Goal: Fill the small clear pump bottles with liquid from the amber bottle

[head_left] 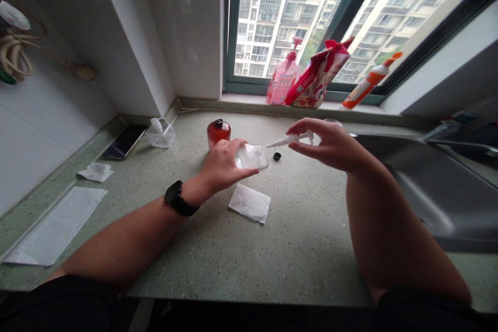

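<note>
My left hand (221, 166) grips a small transparent plastic container (252, 156) above the speckled green countertop (303, 238), and a black watch (179, 198) sits on that wrist. My right hand (330, 145) pinches a white nozzled tube (290, 139), its tip pointing left toward the container and not touching it. A small black cap (277, 156) lies on the counter beneath the gap between my hands. Behind my left hand stands a red bottle with a black top (218, 133). A folded white paper (249, 203) lies below that hand.
A steel sink (439, 187) lies to the right. On the left are a phone (124, 141), a clear plastic bag (160, 134), a tissue (95, 171) and a white sheet (56, 225). A pink pump bottle (284, 75), a red-and-white pouch (317, 75) and an orange tube (369, 82) stand on the windowsill.
</note>
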`<state>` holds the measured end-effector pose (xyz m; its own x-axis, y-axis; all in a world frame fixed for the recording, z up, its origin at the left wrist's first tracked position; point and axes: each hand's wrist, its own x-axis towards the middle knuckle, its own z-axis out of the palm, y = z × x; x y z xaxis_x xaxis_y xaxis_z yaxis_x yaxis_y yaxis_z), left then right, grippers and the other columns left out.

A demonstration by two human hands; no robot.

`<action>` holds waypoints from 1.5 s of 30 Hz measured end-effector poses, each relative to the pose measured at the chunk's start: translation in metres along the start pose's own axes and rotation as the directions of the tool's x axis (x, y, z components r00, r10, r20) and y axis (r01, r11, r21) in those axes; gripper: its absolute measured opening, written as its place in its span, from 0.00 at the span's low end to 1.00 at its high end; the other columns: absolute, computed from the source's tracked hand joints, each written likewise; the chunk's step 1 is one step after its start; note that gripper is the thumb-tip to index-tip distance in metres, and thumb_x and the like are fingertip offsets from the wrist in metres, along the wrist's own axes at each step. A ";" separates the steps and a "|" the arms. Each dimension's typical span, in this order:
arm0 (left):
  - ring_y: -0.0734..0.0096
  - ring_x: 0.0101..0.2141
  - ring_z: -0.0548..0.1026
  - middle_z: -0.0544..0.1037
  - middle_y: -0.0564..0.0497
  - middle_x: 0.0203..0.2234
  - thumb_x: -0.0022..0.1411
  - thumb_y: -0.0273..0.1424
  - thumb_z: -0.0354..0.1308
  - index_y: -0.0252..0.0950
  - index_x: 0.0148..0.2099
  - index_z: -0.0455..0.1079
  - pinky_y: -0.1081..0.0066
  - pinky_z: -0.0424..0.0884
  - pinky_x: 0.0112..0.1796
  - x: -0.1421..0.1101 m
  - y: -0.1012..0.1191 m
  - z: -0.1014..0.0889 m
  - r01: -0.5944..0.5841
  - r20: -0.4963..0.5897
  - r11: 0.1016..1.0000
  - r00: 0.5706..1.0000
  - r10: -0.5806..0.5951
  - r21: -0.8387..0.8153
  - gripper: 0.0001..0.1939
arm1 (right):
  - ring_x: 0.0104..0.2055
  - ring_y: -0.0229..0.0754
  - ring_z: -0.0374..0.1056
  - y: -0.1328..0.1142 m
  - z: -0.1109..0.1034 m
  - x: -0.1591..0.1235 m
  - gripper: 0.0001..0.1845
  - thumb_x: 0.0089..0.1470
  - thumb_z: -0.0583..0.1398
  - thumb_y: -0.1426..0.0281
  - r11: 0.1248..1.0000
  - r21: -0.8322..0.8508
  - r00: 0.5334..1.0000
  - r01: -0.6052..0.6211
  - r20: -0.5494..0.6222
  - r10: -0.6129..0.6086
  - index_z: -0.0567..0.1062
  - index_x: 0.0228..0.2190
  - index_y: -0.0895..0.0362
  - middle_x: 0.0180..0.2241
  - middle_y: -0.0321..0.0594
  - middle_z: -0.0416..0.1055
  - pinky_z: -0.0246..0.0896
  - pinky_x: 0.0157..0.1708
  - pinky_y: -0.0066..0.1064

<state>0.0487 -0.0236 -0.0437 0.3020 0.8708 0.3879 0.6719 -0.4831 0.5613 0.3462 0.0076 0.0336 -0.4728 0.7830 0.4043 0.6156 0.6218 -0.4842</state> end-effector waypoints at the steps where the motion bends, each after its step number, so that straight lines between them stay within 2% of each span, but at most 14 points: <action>1: 0.49 0.50 0.79 0.82 0.41 0.48 0.57 0.52 0.78 0.39 0.61 0.73 0.52 0.77 0.53 0.000 0.000 0.000 0.006 -0.002 1.000 1.000 -0.006 0.003 0.37 | 0.42 0.50 0.78 0.000 -0.001 0.000 0.19 0.59 0.68 0.49 1.000 -0.013 1.000 -0.006 0.018 0.006 0.82 0.41 0.49 0.40 0.42 0.83 0.75 0.48 0.48; 5: 0.49 0.50 0.79 0.82 0.41 0.49 0.56 0.51 0.79 0.38 0.60 0.74 0.52 0.77 0.53 0.001 0.001 0.001 0.031 -0.014 1.000 0.999 -0.031 0.000 0.37 | 0.43 0.50 0.78 0.002 -0.004 0.000 0.21 0.59 0.67 0.47 1.000 -0.011 0.998 -0.029 0.055 0.030 0.81 0.42 0.50 0.41 0.42 0.83 0.75 0.48 0.47; 15: 0.49 0.49 0.79 0.82 0.41 0.49 0.55 0.51 0.80 0.39 0.60 0.74 0.53 0.78 0.51 0.001 -0.005 0.005 0.015 -0.033 1.000 0.999 -0.015 -0.012 0.38 | 0.44 0.51 0.78 0.005 -0.008 0.000 0.23 0.59 0.66 0.45 0.997 -0.028 0.995 -0.076 0.065 0.078 0.82 0.42 0.50 0.41 0.43 0.83 0.74 0.49 0.47; 34: 0.52 0.48 0.79 0.82 0.42 0.48 0.55 0.51 0.79 0.38 0.60 0.74 0.55 0.77 0.50 0.001 -0.003 0.004 0.040 -0.025 0.999 0.999 -0.041 -0.021 0.38 | 0.45 0.51 0.79 0.004 -0.006 0.002 0.23 0.59 0.66 0.46 0.996 -0.022 0.993 -0.090 0.079 0.091 0.82 0.43 0.50 0.42 0.43 0.84 0.75 0.50 0.47; 39: 0.53 0.47 0.79 0.82 0.42 0.48 0.55 0.52 0.79 0.38 0.60 0.74 0.56 0.78 0.48 0.002 -0.005 0.004 0.036 -0.031 0.999 0.999 -0.037 -0.032 0.38 | 0.45 0.52 0.80 0.013 -0.005 0.001 0.22 0.58 0.65 0.46 0.990 -0.096 0.983 -0.100 0.147 0.113 0.82 0.42 0.50 0.42 0.45 0.84 0.75 0.50 0.47; 45: 0.54 0.47 0.80 0.82 0.42 0.48 0.54 0.52 0.79 0.38 0.61 0.74 0.58 0.78 0.48 0.002 -0.007 0.006 0.043 -0.018 0.999 0.999 -0.043 -0.032 0.39 | 0.48 0.52 0.81 0.020 -0.004 -0.001 0.24 0.58 0.64 0.47 0.980 -0.144 0.945 -0.139 0.276 0.175 0.83 0.45 0.50 0.46 0.44 0.85 0.75 0.51 0.45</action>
<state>0.0487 -0.0178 -0.0514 0.2606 0.8890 0.3764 0.6620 -0.4484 0.6007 0.3617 0.0193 0.0267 -0.5131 0.8543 0.0833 0.7598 0.4972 -0.4189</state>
